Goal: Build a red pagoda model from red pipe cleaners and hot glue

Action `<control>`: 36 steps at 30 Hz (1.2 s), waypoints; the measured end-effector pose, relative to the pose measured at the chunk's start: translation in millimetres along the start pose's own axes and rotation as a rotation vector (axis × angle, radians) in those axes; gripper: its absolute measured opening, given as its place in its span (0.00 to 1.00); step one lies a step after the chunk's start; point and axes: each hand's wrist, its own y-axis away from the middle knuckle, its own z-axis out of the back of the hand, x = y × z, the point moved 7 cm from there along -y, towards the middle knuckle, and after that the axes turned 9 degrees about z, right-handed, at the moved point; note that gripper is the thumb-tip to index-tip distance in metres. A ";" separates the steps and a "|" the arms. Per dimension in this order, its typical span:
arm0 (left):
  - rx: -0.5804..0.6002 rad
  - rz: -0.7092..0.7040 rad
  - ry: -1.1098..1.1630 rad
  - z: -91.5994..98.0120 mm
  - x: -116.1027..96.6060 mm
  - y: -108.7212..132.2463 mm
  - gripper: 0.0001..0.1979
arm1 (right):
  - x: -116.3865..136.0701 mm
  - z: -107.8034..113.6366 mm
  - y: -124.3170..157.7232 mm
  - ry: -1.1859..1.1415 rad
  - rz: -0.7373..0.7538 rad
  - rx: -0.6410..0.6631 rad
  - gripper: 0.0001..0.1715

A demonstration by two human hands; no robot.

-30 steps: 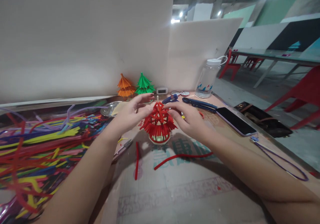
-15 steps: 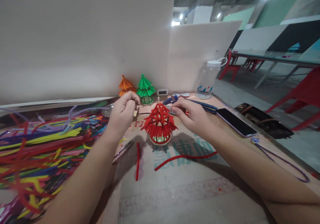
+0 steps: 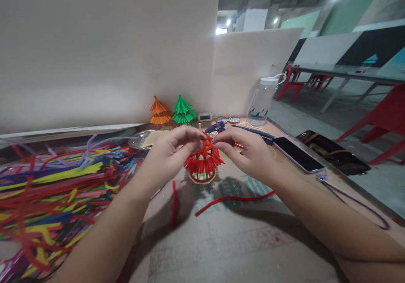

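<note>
Both hands (image 3: 166, 154) (image 3: 253, 154) flank the red model (image 3: 204, 165) inside the table edge (image 3: 354, 186); fingers (image 3: 192, 134) bent, grip unclear.

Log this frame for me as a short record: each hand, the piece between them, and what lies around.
Left hand: fingertips at the upper part of the red model; grip unclear
Right hand: fingertips by its other side; contact unclear
Red model: upright, fringed, pale base
Nearer the camera: short red strip, longer curved red strip
Behind: orange model, green model, before a white panel
Left side: heap of colored strips
Right side: phone, dark screen; clear bottle, upright
</note>
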 end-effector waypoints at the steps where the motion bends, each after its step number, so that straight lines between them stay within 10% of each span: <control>1: 0.005 -0.005 -0.016 -1.2 -1.5 1.8 0.07 | 3.9 -0.1 -0.7 -0.006 0.018 0.013 0.05; 11: -0.152 -0.087 -0.130 27.4 -12.2 -0.5 0.12 | -8.8 0.3 3.4 0.054 -0.003 -0.002 0.07; 22: -0.250 0.182 0.064 31.6 7.4 0.7 0.10 | -12.5 -2.9 4.2 0.073 -0.009 0.035 0.08; 36: 0.014 0.008 -0.135 -10.8 -6.5 0.1 0.08 | 14.8 -7.3 1.5 -0.015 0.097 0.129 0.10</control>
